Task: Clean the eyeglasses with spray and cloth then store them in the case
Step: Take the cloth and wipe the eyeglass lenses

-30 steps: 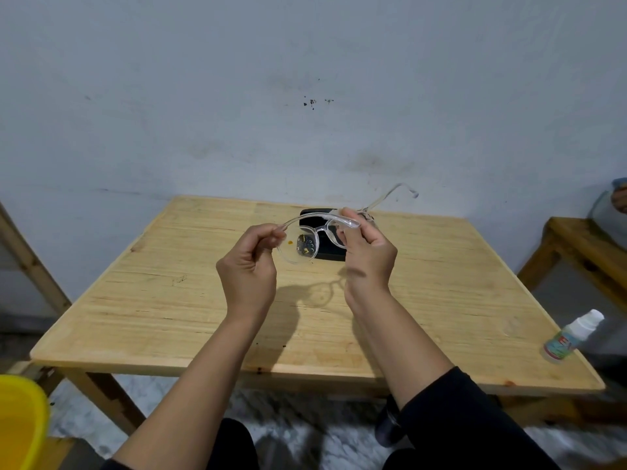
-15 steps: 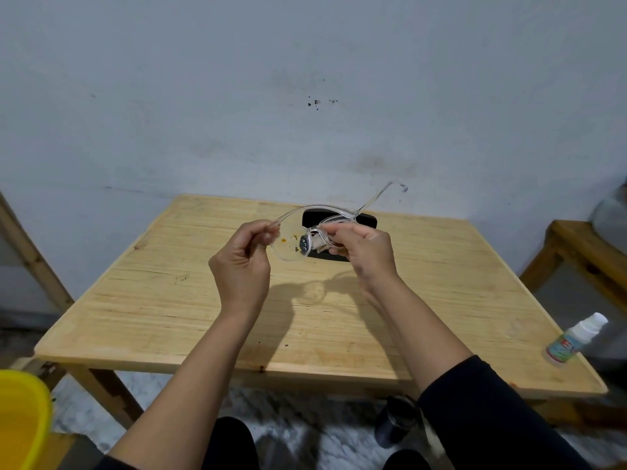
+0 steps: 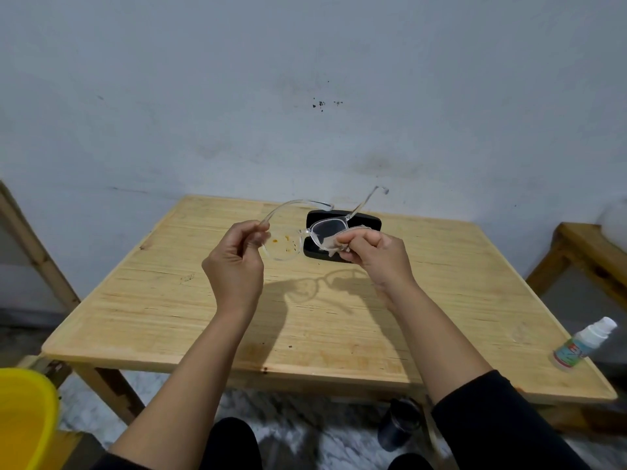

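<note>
Holding the eyeglasses (image 3: 307,232) above the table (image 3: 441,283): left hand (image 3: 234,266) pinches one lens rim to steady them, right hand (image 3: 376,256) presses cloth (image 3: 334,244) on the other lens. Orange specks remain. Case (image 3: 366,222) waits behind, closed.

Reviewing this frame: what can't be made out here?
- Head view: part of the case is hidden behind the eyeglasses, cloth and right hand.
- Spray bottle label: too small to read.
- Yellow bin: cut off by the frame's left edge.
- Left hand grip on the temple: fingertips curl out of sight.
</note>
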A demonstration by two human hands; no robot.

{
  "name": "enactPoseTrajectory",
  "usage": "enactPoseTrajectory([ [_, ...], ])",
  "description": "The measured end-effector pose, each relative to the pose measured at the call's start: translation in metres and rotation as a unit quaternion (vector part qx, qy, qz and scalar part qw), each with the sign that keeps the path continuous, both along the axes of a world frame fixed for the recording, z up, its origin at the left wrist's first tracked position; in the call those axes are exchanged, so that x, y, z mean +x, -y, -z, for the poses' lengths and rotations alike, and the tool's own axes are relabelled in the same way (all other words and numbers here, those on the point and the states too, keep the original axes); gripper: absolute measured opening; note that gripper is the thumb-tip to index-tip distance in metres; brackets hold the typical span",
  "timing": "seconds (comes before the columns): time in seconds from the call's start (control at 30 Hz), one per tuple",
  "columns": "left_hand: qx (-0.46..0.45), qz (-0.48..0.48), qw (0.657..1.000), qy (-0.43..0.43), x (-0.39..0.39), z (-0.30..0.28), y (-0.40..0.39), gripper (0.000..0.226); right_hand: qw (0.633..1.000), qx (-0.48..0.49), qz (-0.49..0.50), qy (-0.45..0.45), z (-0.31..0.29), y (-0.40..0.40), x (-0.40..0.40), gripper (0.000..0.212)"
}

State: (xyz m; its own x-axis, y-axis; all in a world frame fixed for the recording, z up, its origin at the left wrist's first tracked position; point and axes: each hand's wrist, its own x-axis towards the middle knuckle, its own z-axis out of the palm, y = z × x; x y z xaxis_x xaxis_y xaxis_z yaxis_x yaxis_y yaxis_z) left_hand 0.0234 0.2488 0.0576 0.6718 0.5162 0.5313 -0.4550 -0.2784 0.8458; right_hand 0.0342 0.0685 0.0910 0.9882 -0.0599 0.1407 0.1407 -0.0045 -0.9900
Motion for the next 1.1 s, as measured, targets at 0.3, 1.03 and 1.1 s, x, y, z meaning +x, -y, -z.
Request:
enactPoseTrajectory([
  [0.3, -0.027, -0.031, 0.999, -0.002, -0.002, 0.002, 0.014, 0.023, 0.967, 0.240, -0.009, -0.081, 0.014, -0.040, -0.016, 0.027],
  [1.03, -0.046, -0.021, 0.999, -0.014, -0.008, 0.001, 0.015, 0.023, 0.994, 0.069, 0.074, 0.033, 0.011, -0.071, -0.022, 0.028],
  [1.1, -0.042, -0.021, 0.999, -0.011, -0.008, 0.001, 0.015, 0.022, 0.994, 0.070, 0.073, 0.030, 0.011, -0.071, -0.021, 0.026],
])
